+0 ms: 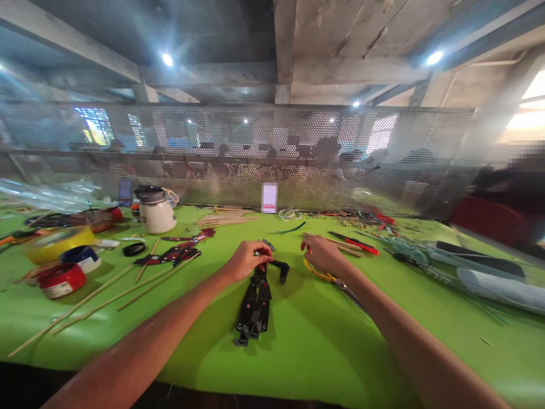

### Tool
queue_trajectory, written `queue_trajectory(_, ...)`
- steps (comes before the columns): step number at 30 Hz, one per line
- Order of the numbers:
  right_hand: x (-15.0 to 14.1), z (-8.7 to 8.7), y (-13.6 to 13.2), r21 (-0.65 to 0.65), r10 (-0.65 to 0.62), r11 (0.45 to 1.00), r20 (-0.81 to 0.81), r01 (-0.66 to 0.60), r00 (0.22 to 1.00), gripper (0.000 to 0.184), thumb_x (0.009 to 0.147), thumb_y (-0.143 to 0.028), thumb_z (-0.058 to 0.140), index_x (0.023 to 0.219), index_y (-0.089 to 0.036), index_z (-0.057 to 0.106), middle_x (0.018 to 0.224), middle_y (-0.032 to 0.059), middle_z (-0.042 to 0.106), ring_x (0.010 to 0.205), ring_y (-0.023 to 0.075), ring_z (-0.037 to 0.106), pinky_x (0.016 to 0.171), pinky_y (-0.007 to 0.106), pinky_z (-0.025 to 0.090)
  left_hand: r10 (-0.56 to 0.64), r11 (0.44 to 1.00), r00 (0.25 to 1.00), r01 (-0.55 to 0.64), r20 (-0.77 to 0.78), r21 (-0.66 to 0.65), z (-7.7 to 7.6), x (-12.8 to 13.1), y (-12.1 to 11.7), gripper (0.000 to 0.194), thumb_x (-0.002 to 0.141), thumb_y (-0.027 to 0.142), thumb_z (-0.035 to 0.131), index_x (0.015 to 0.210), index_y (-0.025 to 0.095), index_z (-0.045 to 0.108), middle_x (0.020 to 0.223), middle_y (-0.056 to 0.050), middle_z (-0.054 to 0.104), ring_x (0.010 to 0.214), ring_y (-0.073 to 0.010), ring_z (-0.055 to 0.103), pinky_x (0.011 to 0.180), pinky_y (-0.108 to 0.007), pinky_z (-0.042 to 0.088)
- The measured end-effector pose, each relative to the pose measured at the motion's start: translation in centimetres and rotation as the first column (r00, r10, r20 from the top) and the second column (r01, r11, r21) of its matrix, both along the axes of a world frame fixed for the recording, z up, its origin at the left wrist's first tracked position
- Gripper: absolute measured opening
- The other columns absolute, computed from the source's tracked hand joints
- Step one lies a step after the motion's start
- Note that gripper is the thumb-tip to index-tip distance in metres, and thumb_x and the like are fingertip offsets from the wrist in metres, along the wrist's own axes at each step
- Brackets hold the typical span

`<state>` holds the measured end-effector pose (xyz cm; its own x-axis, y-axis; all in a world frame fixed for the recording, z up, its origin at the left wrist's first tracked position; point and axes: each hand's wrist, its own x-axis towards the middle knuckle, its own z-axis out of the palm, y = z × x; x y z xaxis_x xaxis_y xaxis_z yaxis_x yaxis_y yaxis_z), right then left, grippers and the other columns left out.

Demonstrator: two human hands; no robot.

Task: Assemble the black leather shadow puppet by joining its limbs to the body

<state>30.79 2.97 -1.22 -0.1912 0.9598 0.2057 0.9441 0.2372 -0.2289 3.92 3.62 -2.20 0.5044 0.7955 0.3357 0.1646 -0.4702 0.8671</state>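
Observation:
In the middle of the green table lies a flat black jointed figure [254,304] with pink dots, its bent arm [281,270] sticking out to the right. My left hand [249,260] pinches the upper end of this figure, and its fingers hide most of that part. To the right, my right hand [324,253] is curled over the yellow handle of a pair of scissors [351,295], with fingertips at the handle loop. The blades point towards the lower right, partly behind my forearm.
Left: a red and black figure [172,253], thin sticks [97,292], yellow tape [59,243], a red jar [61,281], a blue jar [80,259] and a white jug [156,210]. Right: a red and black tool [361,244] and a clear plastic roll [498,287]. A perforated screen [238,187] stands behind.

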Motion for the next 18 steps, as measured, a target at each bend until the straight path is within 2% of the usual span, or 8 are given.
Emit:
queue_trajectory(5, -3.7, 0.1, -1.8, 0.069, 0.267, 0.963, -0.111, -0.261, 0.957, 0.014, 0.093, -0.019, 0.061, 0.103, -0.016, 0.069, 0.092, 0.0034, 0.07, 0.081, 0.0137, 0.064, 0.076, 0.027, 0.05, 0.028, 0.996, 1.0, -0.028, 0.009, 0.086, 0.4, 0.7, -1.1, 0.034, 0.079, 0.046, 0.077, 0.082, 0.012, 0.069, 0.074, -0.003, 0.067, 0.053, -0.0128, 0.062, 0.056, -0.024, 0.051)
queue_trajectory(8, -5.7, 0.3, -3.0, 0.114, 0.35, 0.935, -0.158, -0.335, 0.924, 0.016, 0.09, -0.014, 0.056, 0.095, -0.017, 0.071, 0.084, 0.0027, 0.07, 0.074, 0.0125, 0.061, 0.068, 0.022, 0.044, 0.066, 0.989, 0.998, -0.067, 0.013, 0.13, 0.7, 0.8, -1.6, 0.034, 0.079, 0.046, 0.078, 0.082, 0.012, 0.071, 0.071, -0.004, 0.068, 0.056, -0.0136, 0.063, 0.058, -0.023, 0.05)
queue_trajectory(12, -6.5, 0.6, -3.5, 0.166, 0.354, 0.93, -0.175, -0.327, 0.918, 0.018, 0.088, -0.01, 0.053, 0.086, -0.016, 0.07, 0.084, 0.0048, 0.07, 0.071, 0.0135, 0.059, 0.065, 0.023, 0.039, 0.085, 0.985, 0.996, -0.087, 0.018, 0.149, 0.7, 1.0, -1.6, 0.034, 0.08, 0.047, 0.077, 0.077, 0.013, 0.072, 0.07, -0.004, 0.069, 0.06, -0.0153, 0.066, 0.058, -0.022, 0.05)
queue_trajectory(18, -5.9, 0.2, -3.2, 0.207, 0.305, 0.939, -0.133, -0.274, 0.943, 0.014, 0.086, -0.014, 0.058, 0.08, -0.017, 0.069, 0.076, 0.0034, 0.068, 0.068, 0.0139, 0.057, 0.064, 0.023, 0.035, 0.043, 0.988, 0.999, -0.046, 0.024, 0.147, -0.4, 1.4, -1.0, 0.039, 0.087, 0.05, 0.069, 0.091, 0.011, 0.073, 0.081, -0.008, 0.073, 0.065, -0.0177, 0.07, 0.062, -0.026, 0.055)
